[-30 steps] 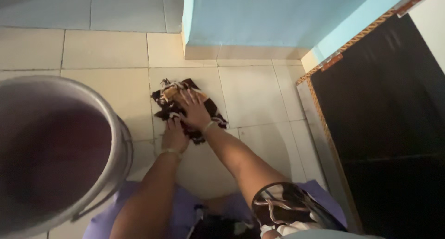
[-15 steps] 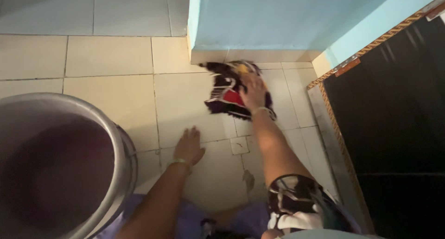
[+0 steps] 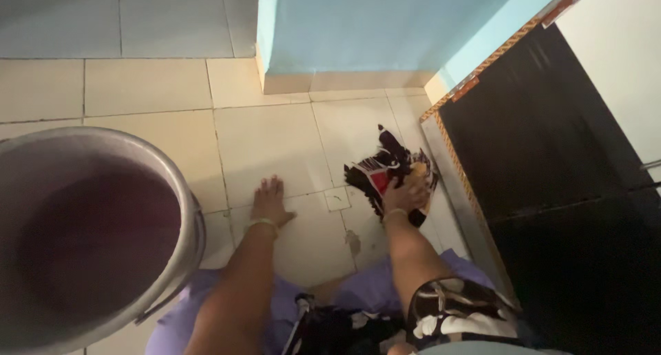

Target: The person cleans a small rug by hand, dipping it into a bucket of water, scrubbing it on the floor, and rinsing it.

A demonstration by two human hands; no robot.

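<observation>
Right hand (image 3: 405, 195) clutches dark patterned rag (image 3: 387, 172) on tiled floor (image 3: 275, 138), just beside dark door (image 3: 544, 155) threshold. Left hand (image 3: 268, 202) flat, fingers spread, holding nothing, farther from door, near metal basin (image 3: 180, 190).

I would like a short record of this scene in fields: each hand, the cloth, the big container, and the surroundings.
left hand: flat on the beige tiled floor, fingers spread, holding nothing; bangle at the wrist
right hand: pressing on the patterned rag, fingers closed over it
patterned rag: dark cloth with red, white and yellow parts, crumpled on the floor beside the dark door
metal basin: large, round, at the person's left, dark inside
wall: light blue, its corner meets the floor ahead
</observation>
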